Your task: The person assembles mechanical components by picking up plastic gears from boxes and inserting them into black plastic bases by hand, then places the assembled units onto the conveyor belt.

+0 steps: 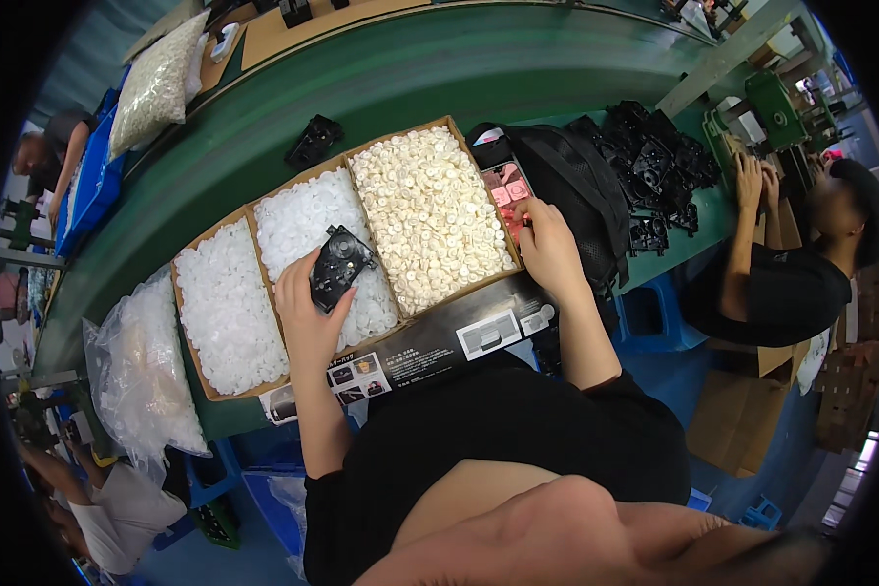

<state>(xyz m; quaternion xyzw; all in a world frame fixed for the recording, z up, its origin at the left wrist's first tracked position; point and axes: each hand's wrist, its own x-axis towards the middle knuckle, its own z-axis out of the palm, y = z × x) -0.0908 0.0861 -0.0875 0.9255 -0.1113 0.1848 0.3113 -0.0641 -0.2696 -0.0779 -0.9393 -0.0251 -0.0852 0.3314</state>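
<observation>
My left hand (308, 311) holds a black plastic part (340, 266) above the middle compartment of a cardboard box (422, 337). The box's left and middle compartments hold several small white pieces (227, 303), and its right compartment holds cream round pieces (432, 215). My right hand (547, 244) reaches over the box's right edge to a small tray of pink pieces (509, 195), fingers touching it. Whether it grips a piece is hidden.
A black bag (576, 181) lies right of the box, with a pile of black plastic parts (659, 161) beyond it. A clear bag of white pieces (142, 366) sits at the left. A green conveyor (410, 68) runs behind. A person in black (801, 264) works at the right; other people are at the left.
</observation>
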